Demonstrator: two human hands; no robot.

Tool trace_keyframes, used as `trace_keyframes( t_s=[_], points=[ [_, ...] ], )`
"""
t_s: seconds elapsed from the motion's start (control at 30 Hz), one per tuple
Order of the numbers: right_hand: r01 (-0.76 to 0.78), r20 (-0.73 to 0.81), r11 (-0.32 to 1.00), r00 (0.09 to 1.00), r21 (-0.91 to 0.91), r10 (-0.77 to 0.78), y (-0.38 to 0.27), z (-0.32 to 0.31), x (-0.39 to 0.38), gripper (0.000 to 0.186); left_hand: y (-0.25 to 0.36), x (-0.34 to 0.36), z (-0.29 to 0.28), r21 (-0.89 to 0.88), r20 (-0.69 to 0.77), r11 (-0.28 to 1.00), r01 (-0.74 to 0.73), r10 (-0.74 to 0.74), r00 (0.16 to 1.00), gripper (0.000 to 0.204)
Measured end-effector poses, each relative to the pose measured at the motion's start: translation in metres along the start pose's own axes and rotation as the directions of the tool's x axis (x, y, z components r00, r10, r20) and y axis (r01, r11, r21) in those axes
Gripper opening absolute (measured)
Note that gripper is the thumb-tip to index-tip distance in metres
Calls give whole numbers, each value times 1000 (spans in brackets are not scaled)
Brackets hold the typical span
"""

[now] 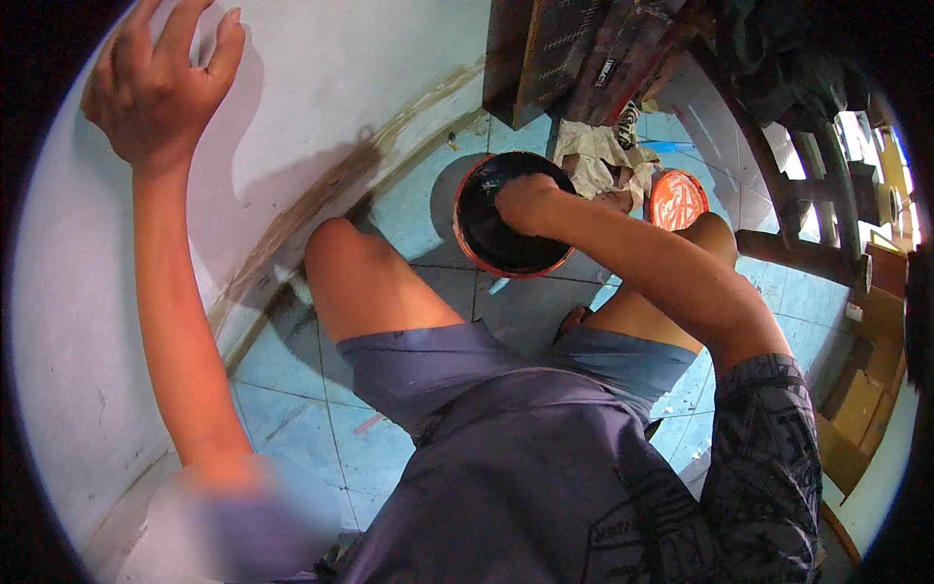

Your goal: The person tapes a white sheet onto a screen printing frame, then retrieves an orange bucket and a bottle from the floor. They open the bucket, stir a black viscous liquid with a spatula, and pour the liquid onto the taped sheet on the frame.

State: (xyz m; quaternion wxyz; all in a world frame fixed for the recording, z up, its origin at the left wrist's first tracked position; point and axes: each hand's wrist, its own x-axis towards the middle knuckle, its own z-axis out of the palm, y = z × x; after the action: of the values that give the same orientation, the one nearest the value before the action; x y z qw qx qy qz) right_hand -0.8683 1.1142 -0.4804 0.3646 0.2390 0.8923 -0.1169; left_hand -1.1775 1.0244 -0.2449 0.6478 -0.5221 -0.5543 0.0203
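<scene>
My left hand (161,92) is raised in front of the white wall (321,73) at the far left, fingers spread and nothing in them. Whether its palm presses on the wall I cannot tell. My right hand (528,203) reaches down into a round bucket (459,224) with an orange-red rim and a black inside. The hand looks curled, but its fingertips and anything they hold are lost in the dark. The bucket stands on the floor between my bent knees.
Right of the bucket lie crumpled beige paper or cloth (584,156) and a round orange lid-like piece (678,198). Dark wooden furniture (550,63) stands behind. A dark wooden frame (803,243) and cardboard (861,409) are on the right. Blue tiles (282,355) cover the floor.
</scene>
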Motion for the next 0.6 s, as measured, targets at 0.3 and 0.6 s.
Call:
trace_keyframes(
  t_s=[0.3,0.6],
  points=[
    [45,18,994,999,-101,-43,-11,-2,-7,23,-1,-2,5,-53,1,999,5,-5,1000,26],
    [30,46,999,999,-44,-28,-7,-2,-7,28,-13,-9,17,-92,-35,995,-38,35,999,27]
  ],
)
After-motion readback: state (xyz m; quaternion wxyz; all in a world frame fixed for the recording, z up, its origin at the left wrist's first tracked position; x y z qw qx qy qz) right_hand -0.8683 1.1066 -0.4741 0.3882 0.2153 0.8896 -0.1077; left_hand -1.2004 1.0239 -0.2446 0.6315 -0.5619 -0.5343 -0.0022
